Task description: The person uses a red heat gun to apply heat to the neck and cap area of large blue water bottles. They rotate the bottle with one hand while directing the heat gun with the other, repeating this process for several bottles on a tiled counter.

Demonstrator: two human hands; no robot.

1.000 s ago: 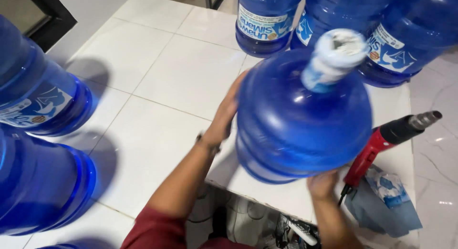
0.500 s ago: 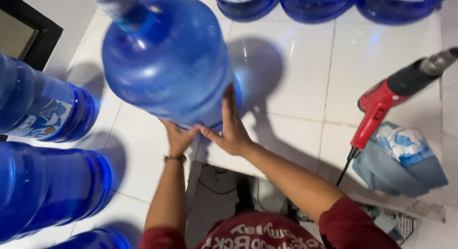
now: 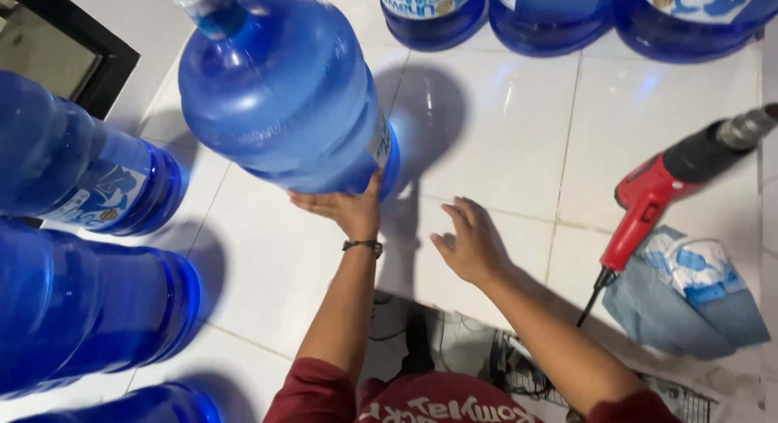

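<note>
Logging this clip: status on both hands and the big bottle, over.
Left hand flat against base of big blue water bottle, not gripping. Right hand open, off the bottle, over white tiled counter. Red heat gun to the right, apart.

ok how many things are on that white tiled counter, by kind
blue water jugs: 7 in view, some cut off by the frame edge; one is touched by the left hand, while the right hand is off it
red heat gun: 1
blue folded cloth: 1
total: 9
</note>
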